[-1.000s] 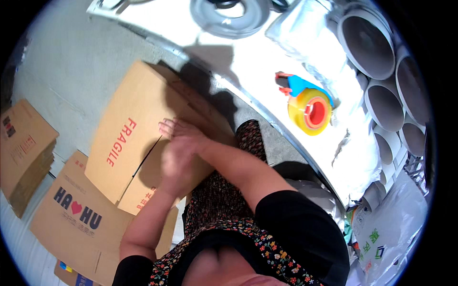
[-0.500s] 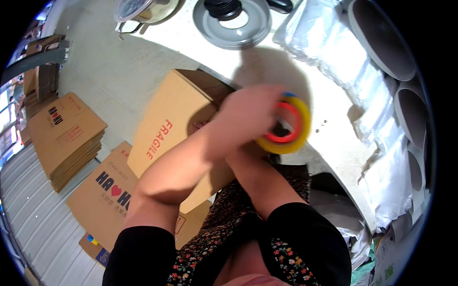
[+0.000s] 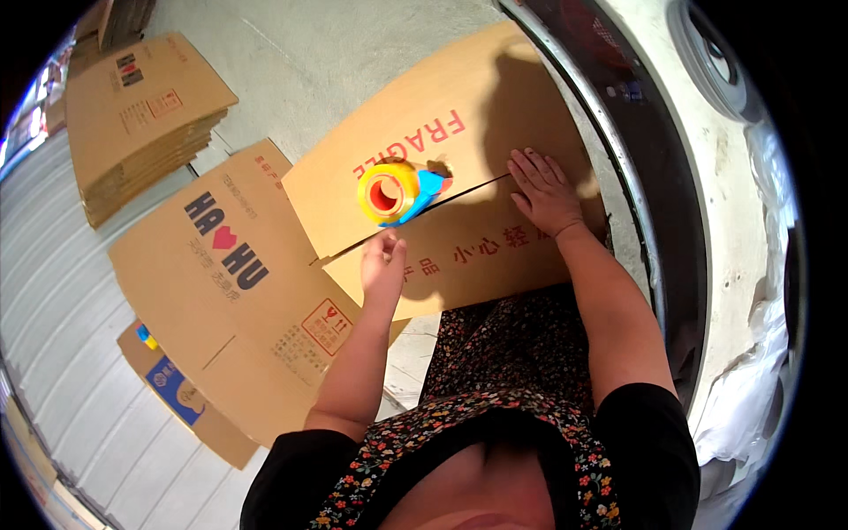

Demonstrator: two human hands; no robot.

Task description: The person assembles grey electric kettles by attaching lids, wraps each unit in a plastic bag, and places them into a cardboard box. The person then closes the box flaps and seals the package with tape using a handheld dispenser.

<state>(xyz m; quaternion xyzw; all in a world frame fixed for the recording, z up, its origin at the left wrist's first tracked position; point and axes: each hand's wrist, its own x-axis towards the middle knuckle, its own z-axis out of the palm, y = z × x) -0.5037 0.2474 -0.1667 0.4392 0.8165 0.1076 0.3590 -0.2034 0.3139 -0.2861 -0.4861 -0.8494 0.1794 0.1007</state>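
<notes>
While you lean over the floor, a large flattened cardboard sheet (image 3: 238, 291) lies at your left, with a stack of folded cartons (image 3: 141, 115) further left and far. Right in front of you sits the cardboard box (image 3: 442, 203), its two top flaps meeting along a seam that runs left to right. Beyond it on the right, the pale worktable (image 3: 707, 177) curves along the edge. Your right hand (image 3: 546, 193) lies flat and open on the right end of the box, fingers spread across the seam, gripping nothing. Your left hand (image 3: 382, 265) rests on the near flap, fingers curled loosely; I cannot tell whether it grips anything. Just beyond it, the yellow tape dispenser (image 3: 393, 191) with its blue handle sits on the seam.
</notes>
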